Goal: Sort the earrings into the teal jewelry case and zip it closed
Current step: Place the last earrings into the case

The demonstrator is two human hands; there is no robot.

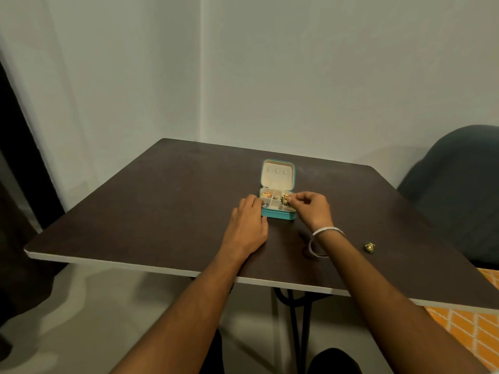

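Nearest, two bare forearms reaching over the white-edged near rim of a dark brown table. Below that rim, black table legs and a pale floor; at the lower right corner, an orange patterned fabric. On the right wrist, a silver bangle.

Alone on the tabletop well right of the arms, a small gold earring, near the right-hand edge and apart from everything else.

Farther in, left hand flat on the table, fingers straight and relaxed, fingertips touching the left wall of the teal jewelry case and holding nothing. Right hand just beside the case's right side, fingers curled, pinching a green-and-gold earring over the right-hand compartment. Gold earrings lying in the rear left compartment, a smaller gold piece in the middle one; too small to make out more.

Case open, cream-lined lid standing tilted back behind the tray, zip undone. Case set slightly right of the table's centre, bare dark surface on its left and behind it up to the far edge.

Beyond the right edge, the rounded back of a dark blue-grey chair. Farthest, pale walls meeting in a corner behind the table, and a dark vertical strip at the far left.
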